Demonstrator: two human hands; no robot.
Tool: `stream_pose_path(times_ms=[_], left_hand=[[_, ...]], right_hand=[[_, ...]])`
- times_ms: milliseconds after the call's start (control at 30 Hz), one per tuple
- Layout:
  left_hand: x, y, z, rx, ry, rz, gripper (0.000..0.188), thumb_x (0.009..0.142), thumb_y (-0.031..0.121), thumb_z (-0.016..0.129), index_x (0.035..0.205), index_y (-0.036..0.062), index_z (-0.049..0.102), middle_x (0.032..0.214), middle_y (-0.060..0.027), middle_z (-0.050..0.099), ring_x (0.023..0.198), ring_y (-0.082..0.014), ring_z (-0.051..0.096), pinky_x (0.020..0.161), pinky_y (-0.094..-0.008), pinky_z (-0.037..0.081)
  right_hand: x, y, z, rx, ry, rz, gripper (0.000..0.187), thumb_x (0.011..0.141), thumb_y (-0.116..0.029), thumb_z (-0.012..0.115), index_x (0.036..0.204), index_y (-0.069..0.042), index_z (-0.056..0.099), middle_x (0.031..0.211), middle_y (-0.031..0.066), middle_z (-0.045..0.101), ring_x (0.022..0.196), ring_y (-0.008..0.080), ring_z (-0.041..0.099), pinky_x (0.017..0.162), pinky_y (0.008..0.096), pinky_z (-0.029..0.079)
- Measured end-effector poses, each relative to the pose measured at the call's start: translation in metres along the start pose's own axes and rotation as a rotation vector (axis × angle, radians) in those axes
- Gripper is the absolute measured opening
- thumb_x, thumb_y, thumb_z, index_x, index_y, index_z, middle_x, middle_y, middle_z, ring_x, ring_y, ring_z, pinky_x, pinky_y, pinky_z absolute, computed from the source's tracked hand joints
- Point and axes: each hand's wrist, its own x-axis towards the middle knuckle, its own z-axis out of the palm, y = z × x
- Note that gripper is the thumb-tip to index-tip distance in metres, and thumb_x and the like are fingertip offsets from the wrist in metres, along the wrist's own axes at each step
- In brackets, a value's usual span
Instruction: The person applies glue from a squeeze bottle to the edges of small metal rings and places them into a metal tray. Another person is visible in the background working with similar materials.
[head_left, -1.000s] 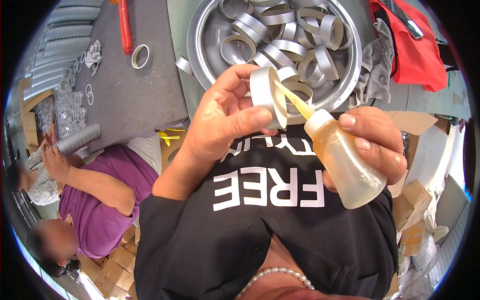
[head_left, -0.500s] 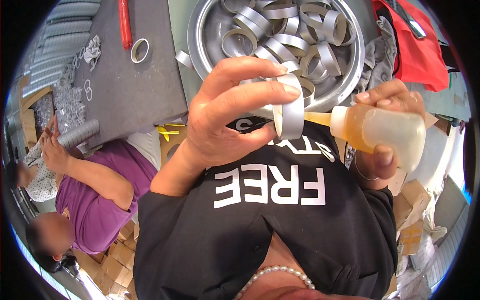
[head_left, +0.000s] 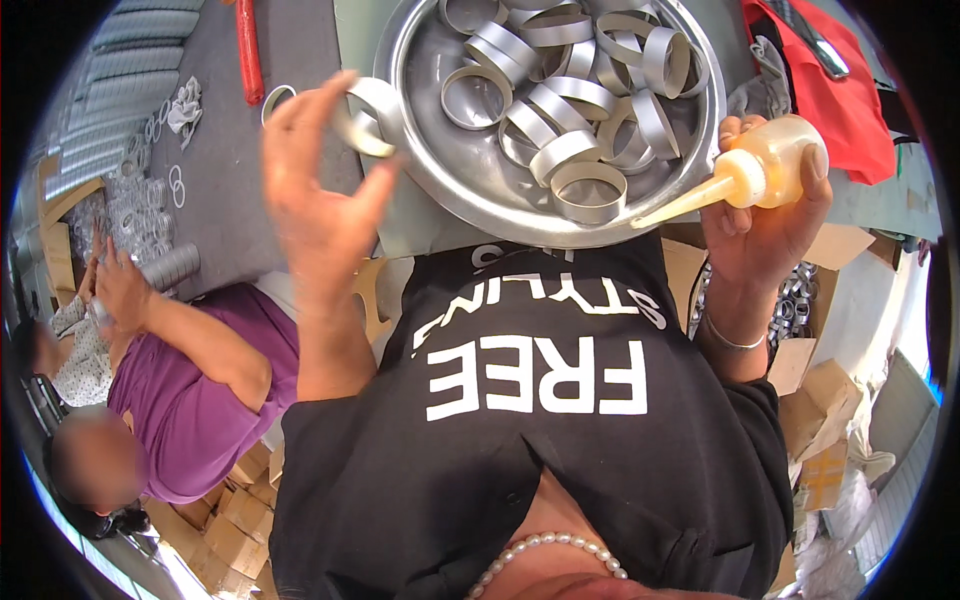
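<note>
So the right hand (head_left: 768, 232) has a bottle (head_left: 792, 155), spout (head_left: 690, 200) aimed away from it, probably against drips, while a ring (head_left: 378, 98) sits inside the left hand's (head_left: 325, 190) wide, blurry spread, can't tell if gripped.

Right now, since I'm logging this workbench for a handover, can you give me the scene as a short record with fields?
Left hand: blurred, thumb and fingers about a silver ring; whether gripping it is unclear
Right hand: holds a translucent squeeze bottle of amber liquid
Nozzle: long, tapered, pointing left and down
Metal basin: holds many loose silver bands
Right of basin: gray cloth, red fabric
Far left: co-worker's hands at a gray ribbed cylinder
</note>
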Motion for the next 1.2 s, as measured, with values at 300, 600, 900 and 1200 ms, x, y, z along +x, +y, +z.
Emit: stream_pose_path(times_ms=[300,600,900,1200], left_hand=[[-0.025,0.090,0.069,-0.194,-0.510,0.042,0.045,0.073,0.031,0.082,0.108,0.0070,0.067,0.096,-0.0089,0.064,0.077,-0.0230,0.064,0.067,-0.0342,0.053],[-0.013,0.070,0.089,-0.069,-0.675,0.064,0.030,0.083,0.033,0.073,0.094,0.0059,0.065,0.086,-0.0085,0.062,0.082,-0.0296,0.064,0.071,-0.0407,0.052],[0.013,0.001,0.075,-0.819,-0.873,-0.444,0.010,0.087,0.011,0.068,0.090,0.0024,0.065,0.076,0.0023,0.060,0.069,-0.0049,0.054,0.062,-0.0214,0.045],[0.021,0.028,0.065,-0.159,-0.445,0.338,0.035,0.071,0.001,0.072,0.106,0.0069,0.067,0.103,-0.0055,0.064,0.095,-0.0223,0.063,0.079,-0.0339,0.052]], right_hand=[[-0.013,-0.013,-0.019,0.017,0.028,-0.036,0.059,0.095,-0.045,0.052,0.115,0.009,0.045,0.108,0.0236,0.053,0.046,0.0129,0.051,0.043,0.0226,0.046],[-0.004,0.005,-0.004,0.046,0.109,-0.129,0.056,0.093,-0.045,0.053,0.108,0.009,0.055,0.094,0.0245,0.063,0.042,0.0144,0.052,0.038,0.0210,0.044],[0.017,0.027,0.005,0.067,0.108,-0.109,0.053,0.094,-0.042,0.053,0.109,0.008,0.055,0.096,0.0265,0.063,0.042,0.0150,0.053,0.038,0.0215,0.045],[0.011,0.017,0.003,0.043,0.103,-0.161,0.054,0.095,-0.043,0.051,0.109,0.009,0.054,0.096,0.0265,0.063,0.043,0.0164,0.054,0.040,0.0225,0.048]])
